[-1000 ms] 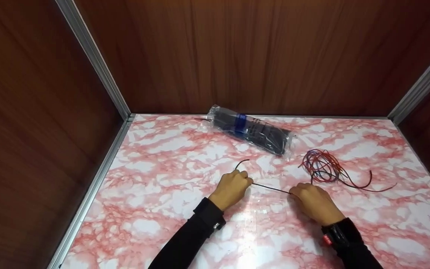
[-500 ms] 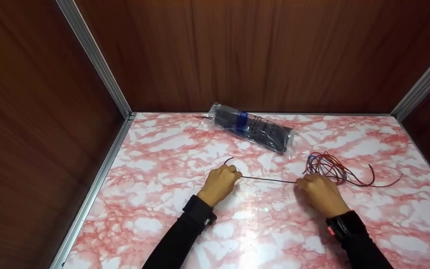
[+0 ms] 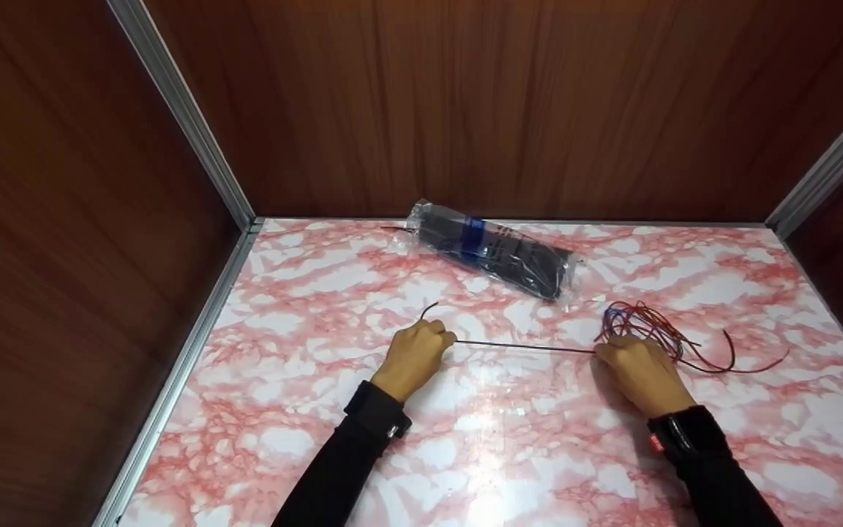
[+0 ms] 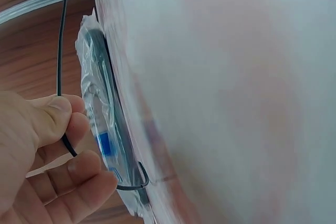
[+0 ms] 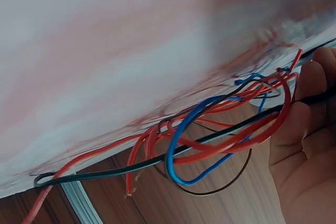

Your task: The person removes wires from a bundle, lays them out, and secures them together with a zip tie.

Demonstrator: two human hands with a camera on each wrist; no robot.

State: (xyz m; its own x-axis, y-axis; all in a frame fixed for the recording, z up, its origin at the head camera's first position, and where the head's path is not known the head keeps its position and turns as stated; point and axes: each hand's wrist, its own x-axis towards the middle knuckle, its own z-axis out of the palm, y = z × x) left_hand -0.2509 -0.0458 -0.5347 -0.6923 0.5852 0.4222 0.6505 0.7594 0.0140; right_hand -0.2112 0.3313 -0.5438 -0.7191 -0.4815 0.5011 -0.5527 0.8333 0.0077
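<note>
A thin black wire (image 3: 524, 346) runs nearly straight between the two hands, above the table. My left hand (image 3: 416, 355) pinches it between thumb and forefinger, plainly seen in the left wrist view, where the other fingers curl loosely near the wire (image 4: 61, 51). Its short free end bends up past that hand. At the other side my right hand (image 3: 645, 373) pinches the wire too, beside a tangle of red, blue and dark wires (image 3: 641, 319). In the right wrist view the black wire (image 5: 118, 171) continues past the fingers along the tangled wires (image 5: 184, 135).
A clear plastic packet (image 3: 495, 252) with dark contents and a blue band lies at the back of the table. The red-and-white marbled tabletop (image 3: 304, 410) is enclosed by brown wood-grain panels (image 3: 502, 110) and metal edge strips (image 3: 195, 117).
Both hands have moved apart, the left one leftward and the right one rightward, each shifting slightly away from me. The stretch of black wire between them has grown longer and more level.
</note>
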